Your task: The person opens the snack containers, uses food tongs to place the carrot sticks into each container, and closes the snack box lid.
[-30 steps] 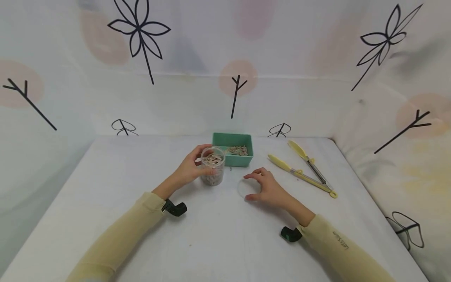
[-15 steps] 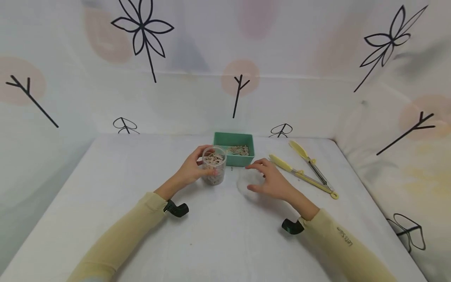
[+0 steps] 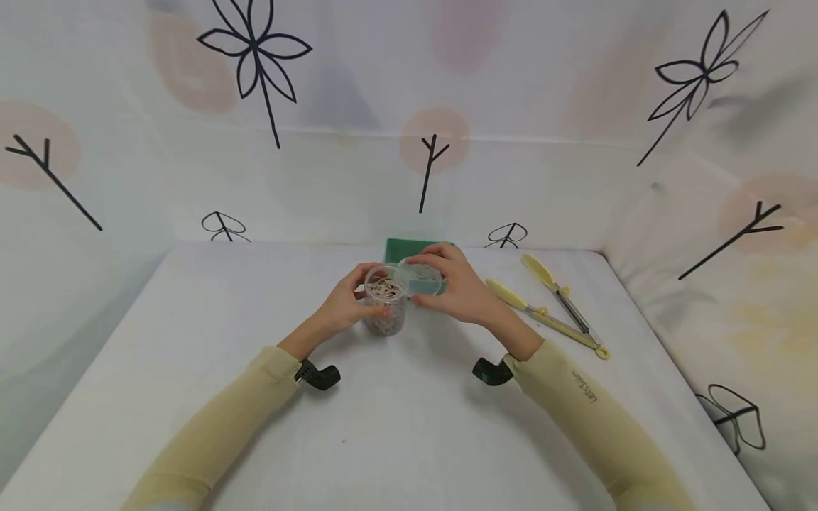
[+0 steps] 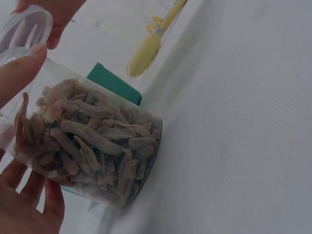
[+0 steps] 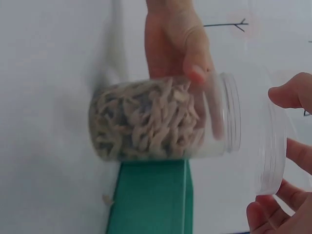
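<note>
A clear plastic jar [image 3: 385, 318] stands upright on the white table, mostly filled with dried, greyish-brown strip-like pieces [image 4: 97, 136]. My left hand [image 3: 340, 306] grips its side, thumb near the rim in the left wrist view. Just right of the jar's open mouth, my right hand [image 3: 465, 289] holds a round clear lid [image 5: 273, 151] by its edge, between thumb and fingers. In the right wrist view the lid is tilted and apart from the jar's threaded neck [image 5: 231, 113]. Behind the hands is a green tray [image 3: 402, 247], largely hidden by the right hand and lid.
Yellow-tipped metal tongs [image 3: 562, 327] lie spread open on the right of the table [image 3: 396, 440]. A small crumb [image 5: 107, 199] lies beside the green tray. White cloth with printed plants [image 3: 345, 177] forms the back and sides.
My right hand has picked up the lid from the table and carried it left and up, close to the jar's mouth. The left hand and jar stay in place.
</note>
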`<action>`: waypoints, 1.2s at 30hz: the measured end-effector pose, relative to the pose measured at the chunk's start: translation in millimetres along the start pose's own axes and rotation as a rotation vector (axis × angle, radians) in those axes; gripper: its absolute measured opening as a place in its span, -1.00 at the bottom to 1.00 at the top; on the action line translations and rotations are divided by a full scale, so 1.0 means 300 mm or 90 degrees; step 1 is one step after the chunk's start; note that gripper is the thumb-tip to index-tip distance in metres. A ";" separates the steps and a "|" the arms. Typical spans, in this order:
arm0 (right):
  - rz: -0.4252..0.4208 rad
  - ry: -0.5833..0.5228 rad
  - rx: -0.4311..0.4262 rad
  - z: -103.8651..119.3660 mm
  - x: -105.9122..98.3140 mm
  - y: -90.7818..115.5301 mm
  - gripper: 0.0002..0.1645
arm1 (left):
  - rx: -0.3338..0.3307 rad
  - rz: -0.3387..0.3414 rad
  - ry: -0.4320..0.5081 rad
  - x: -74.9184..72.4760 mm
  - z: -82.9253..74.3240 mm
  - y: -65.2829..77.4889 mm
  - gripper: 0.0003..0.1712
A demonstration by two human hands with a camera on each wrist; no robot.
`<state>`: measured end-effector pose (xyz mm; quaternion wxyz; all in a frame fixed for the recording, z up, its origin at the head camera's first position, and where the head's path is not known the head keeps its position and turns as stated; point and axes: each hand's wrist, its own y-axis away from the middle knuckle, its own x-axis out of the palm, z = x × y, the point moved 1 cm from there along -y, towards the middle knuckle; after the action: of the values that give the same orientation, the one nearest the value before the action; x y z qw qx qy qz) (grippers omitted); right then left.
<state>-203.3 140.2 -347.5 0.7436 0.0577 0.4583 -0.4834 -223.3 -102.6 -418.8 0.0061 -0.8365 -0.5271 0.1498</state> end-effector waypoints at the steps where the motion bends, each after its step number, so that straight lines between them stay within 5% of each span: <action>1: 0.003 -0.002 -0.006 0.004 0.009 -0.017 -0.36 | 0.000 -0.001 -0.003 -0.002 0.000 -0.001 -0.07; 10: 0.041 -0.011 -0.026 0.032 0.070 -0.097 -0.38 | 0.007 0.004 -0.021 -0.004 0.017 -0.003 -0.11; 28: 0.085 -0.013 0.017 0.038 0.099 -0.108 -0.36 | -0.007 0.015 -0.032 -0.006 0.011 0.006 -0.07; 36: 0.047 0.000 0.022 0.037 0.117 -0.102 -0.39 | -0.005 0.021 -0.032 0.001 -0.093 0.041 -0.12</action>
<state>-216.1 94.7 -356.2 0.7596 0.0872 0.4478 -0.4636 -205.1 -103.6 -394.2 -0.0129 -0.8412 -0.5136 0.1687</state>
